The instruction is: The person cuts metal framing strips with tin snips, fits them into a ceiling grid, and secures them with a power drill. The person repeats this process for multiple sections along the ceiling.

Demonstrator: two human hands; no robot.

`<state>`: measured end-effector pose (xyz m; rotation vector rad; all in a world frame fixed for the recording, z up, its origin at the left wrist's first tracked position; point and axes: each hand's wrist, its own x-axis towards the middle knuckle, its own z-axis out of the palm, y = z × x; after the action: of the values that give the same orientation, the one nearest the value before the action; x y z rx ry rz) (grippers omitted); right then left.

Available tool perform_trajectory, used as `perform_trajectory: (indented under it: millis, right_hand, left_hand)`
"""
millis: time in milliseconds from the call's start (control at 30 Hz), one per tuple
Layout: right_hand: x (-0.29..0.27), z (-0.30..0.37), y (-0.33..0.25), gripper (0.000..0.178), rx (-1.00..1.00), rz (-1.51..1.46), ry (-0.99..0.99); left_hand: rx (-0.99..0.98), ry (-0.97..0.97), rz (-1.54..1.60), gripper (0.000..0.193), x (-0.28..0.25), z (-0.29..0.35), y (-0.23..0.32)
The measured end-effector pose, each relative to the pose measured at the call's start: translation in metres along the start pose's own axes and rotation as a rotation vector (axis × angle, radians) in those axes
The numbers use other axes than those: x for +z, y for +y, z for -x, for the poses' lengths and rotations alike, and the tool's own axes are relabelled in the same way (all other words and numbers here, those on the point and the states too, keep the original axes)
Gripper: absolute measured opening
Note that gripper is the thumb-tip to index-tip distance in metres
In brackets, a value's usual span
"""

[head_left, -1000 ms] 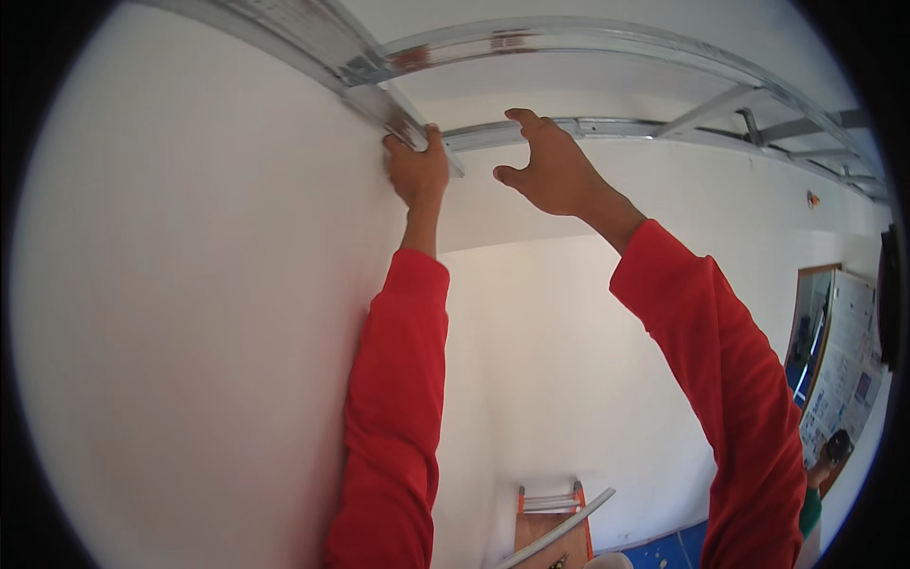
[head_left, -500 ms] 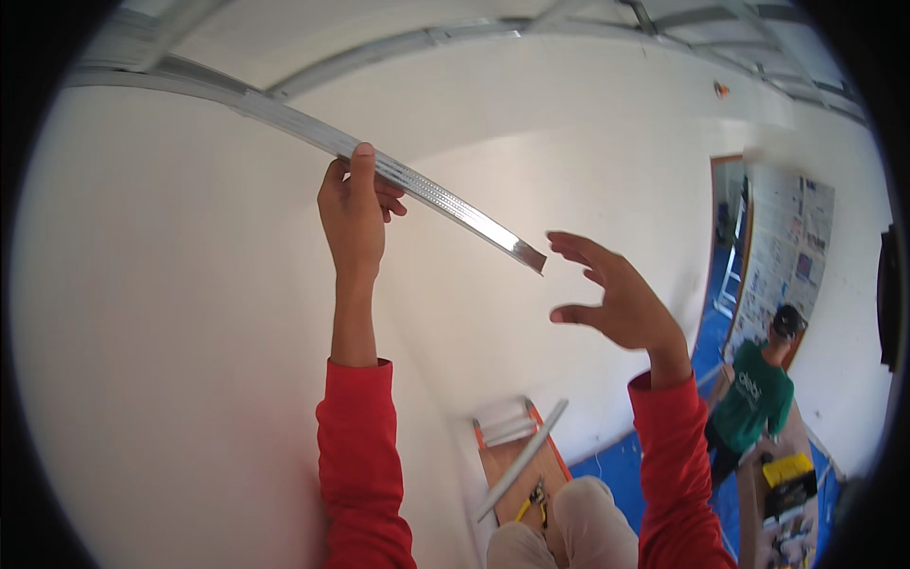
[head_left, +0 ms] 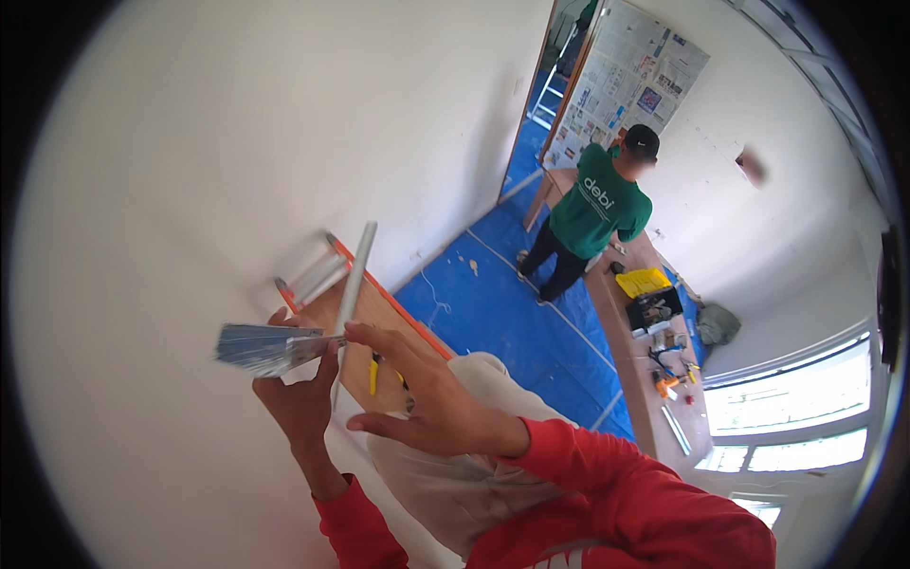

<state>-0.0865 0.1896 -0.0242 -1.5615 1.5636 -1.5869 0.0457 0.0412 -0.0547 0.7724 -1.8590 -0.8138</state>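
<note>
My left hand (head_left: 299, 403) grips a silvery metal channel (head_left: 270, 349), its fingers and thumb wrapped round it near one end. The channel points toward the view, so its long part looks short and fanned. My right hand (head_left: 427, 394) is open, thumb and fingers apart. Its index fingertip is at the channel's near end; whether it touches I cannot tell. Beneath my hands is an orange-edged wooden platform (head_left: 417, 337). Across it lies a pale metal length (head_left: 357, 275). A yellow-handled tool (head_left: 373, 376) rests on it, partly hidden by my right hand.
A white wall (head_left: 171, 209) rises at my left. Blue sheeting (head_left: 455, 275) covers the floor. A person in a green shirt (head_left: 592, 204) stands by a long table (head_left: 616, 313) with tools and a black-and-yellow toolbox (head_left: 654, 308). Newspaper sheets (head_left: 616, 66) cover a panel behind them.
The view has swung down and right, away from the ceiling frame. My left hand still holds the channel, now lower and seen end-on. My right hand has come close to its end.
</note>
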Motion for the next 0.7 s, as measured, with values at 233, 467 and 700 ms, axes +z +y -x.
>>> perform_trajectory:
  millis: [233,467,700]
  right_hand:
    - [0.019,-0.009,0.044,0.048,-0.011,0.141,-0.045]
    - [0.001,-0.043,0.101,0.069,0.239,-0.269,-0.472]
    - [0.044,-0.029,0.313,0.066,1.009,-0.061,-0.569]
  left_hand:
    - [0.038,0.035,-0.086,0.051,0.032,0.061,-0.085]
    - [-0.101,-0.056,-0.156,0.06,0.018,0.072,-0.127]
    - [-0.482,0.034,-0.001,0.06,0.018,0.112,-0.173]
